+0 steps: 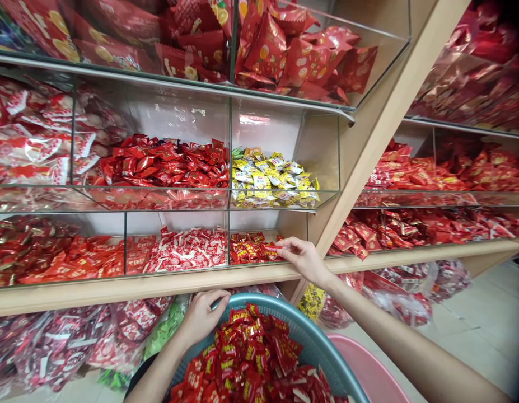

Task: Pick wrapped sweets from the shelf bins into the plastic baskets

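Shelves (158, 287) | right hand (304, 258) half-closed, touching candies (246, 249) | left hand (202, 316) curled on basin (332, 358)

From the right hand (305, 258), free room opens at 10 o'clock above the candies (249, 249); divider (229, 238) blocks 9, post (364, 134) 1, basket (284, 314) 7

bright, fairly even light reaches the right hand (306, 259), a pale reflection shows in the clear panel (255, 119) above it, and red bags (473, 73) up to its right blur toward a dark corner.
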### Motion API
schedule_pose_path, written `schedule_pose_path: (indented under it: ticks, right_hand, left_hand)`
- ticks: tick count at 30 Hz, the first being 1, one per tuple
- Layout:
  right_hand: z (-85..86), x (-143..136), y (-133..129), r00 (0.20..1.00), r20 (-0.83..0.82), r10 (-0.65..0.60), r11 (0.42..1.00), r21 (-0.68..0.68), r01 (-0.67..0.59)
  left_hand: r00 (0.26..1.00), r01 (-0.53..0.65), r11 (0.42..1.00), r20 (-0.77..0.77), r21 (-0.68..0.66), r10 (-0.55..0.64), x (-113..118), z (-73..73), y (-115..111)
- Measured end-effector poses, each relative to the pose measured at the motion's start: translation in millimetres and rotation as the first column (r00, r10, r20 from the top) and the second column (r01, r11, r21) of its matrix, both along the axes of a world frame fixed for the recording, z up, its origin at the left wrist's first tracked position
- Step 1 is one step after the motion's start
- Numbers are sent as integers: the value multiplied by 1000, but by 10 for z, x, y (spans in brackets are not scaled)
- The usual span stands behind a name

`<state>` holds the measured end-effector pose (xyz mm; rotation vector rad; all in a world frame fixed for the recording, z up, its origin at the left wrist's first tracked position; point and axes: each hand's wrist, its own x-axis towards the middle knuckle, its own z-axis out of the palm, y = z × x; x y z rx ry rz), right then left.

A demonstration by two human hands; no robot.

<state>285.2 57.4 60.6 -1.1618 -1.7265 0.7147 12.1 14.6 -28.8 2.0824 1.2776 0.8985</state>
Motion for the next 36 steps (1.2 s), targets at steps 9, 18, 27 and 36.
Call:
schedule_pose_path:
  ticks: [9,18,27,36]
  right_hand:
    - [80,-27,-159,986,-162,-21,992,-126,1]
    - [-114,-80,-725,995,9,101,961,-261,-96]
    - [-467,5,-867,949,286,130,963,-264,-53]
    - [-446,-51,-874,917,377,127,982,-179,-63]
  left_hand:
    - [1000,3,1000,9,7,-3,2,0,3]
    - [1000,-5,1000,-15,5,5,-7,-47,13]
    - [999,-9,1000,-32,-2,9,-9,-31,-1]
    - [1000,-3,1000,-20,-16,3,-6,-29,13]
